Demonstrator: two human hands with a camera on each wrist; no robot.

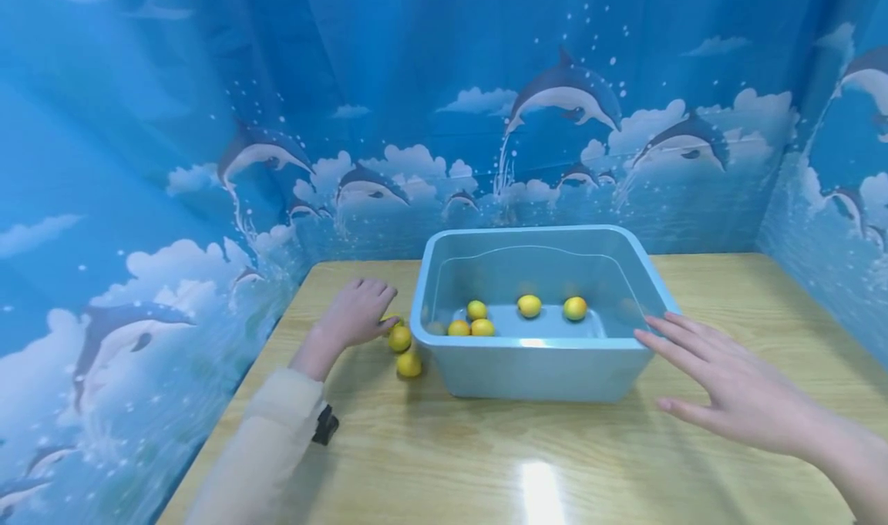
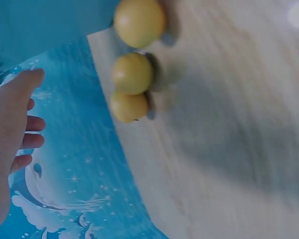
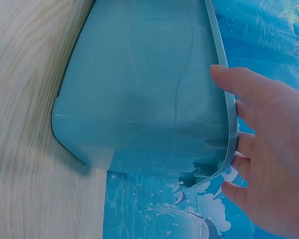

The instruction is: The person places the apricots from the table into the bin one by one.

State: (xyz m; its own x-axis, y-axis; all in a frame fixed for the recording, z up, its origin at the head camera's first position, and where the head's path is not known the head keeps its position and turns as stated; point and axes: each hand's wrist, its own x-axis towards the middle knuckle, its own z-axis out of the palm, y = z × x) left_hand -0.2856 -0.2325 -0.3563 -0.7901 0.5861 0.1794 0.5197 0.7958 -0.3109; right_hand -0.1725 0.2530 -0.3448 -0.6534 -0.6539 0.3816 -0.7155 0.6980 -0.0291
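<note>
A light-blue plastic bin (image 1: 486, 371) stands upright on the table, with several small yellow citrus-like fruits (image 1: 529, 306) lying on its floor. Just outside its left wall, three more of these fruits (image 1: 409, 365) sit in a short row, the farthest partly hidden by my left hand (image 1: 354, 313). That hand hovers near them; the left wrist view shows its fingers loosely bent, holding nothing, apart from the fruits (image 2: 133, 73). My right hand (image 1: 728, 378) is at the bin's right front corner, fingers stretched out. Its thumb and fingers lie along the rim (image 3: 231, 114); contact is unclear.
The wooden table (image 1: 430, 463) has its left edge beside my left arm. Behind and on both sides hangs a blue curtain (image 1: 416, 62) printed with dolphins, close behind the bin. A black object (image 1: 324, 425) shows at my left sleeve.
</note>
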